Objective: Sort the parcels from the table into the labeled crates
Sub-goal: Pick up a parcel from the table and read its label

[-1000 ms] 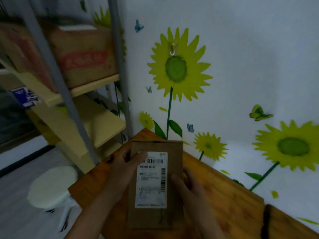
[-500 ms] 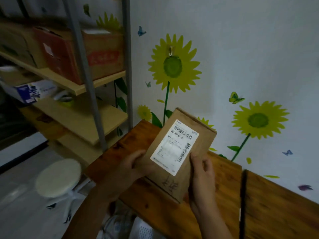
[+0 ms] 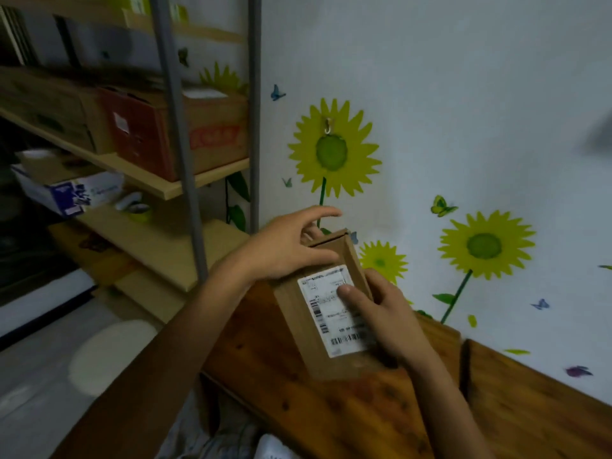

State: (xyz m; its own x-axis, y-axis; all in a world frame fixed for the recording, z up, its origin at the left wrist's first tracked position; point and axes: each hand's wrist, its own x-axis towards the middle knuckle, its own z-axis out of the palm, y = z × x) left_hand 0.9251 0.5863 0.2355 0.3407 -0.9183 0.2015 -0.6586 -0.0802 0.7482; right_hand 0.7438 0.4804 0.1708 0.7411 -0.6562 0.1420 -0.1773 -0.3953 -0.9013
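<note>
1. Brown cardboard parcel (image 3: 326, 313) held above the near-left end of the wooden table (image 3: 516, 395), flat face up toward the camera, far end tilted toward the wall.
2. White shipping label (image 3: 326, 313) on the upper face; barcode at the near end, print reads upside down from this view. Text too blurred to read.
3. Left hand (image 3: 284, 248) lies over the parcel's far-left corner, palm down. Fingers reach past the far edge, loosely spread and slightly bent; index finger lifted clear of the cardboard. Whether the lower fingers curl round the far edge, cannot tell.
4. Right hand (image 3: 387, 321) grips the parcel's right side: thumb pressed flat on the label, remaining fingers wrapped under and along the right edge.
5. Both forearms bare, entering from the bottom of the view.
6. Metal-framed shelf unit (image 3: 185, 180) left of the table, with pale wooden boards. Cardboard boxes (image 3: 172, 134) on an upper board, one with red printing; a blue-and-white box (image 3: 69, 193) on the board below.
7. White wall (image 3: 463, 94) behind the table carries sunflower decals (image 3: 332, 152) and small butterfly stickers.
8. Round white stool (image 3: 109, 356) on the floor, left of the table.
</note>
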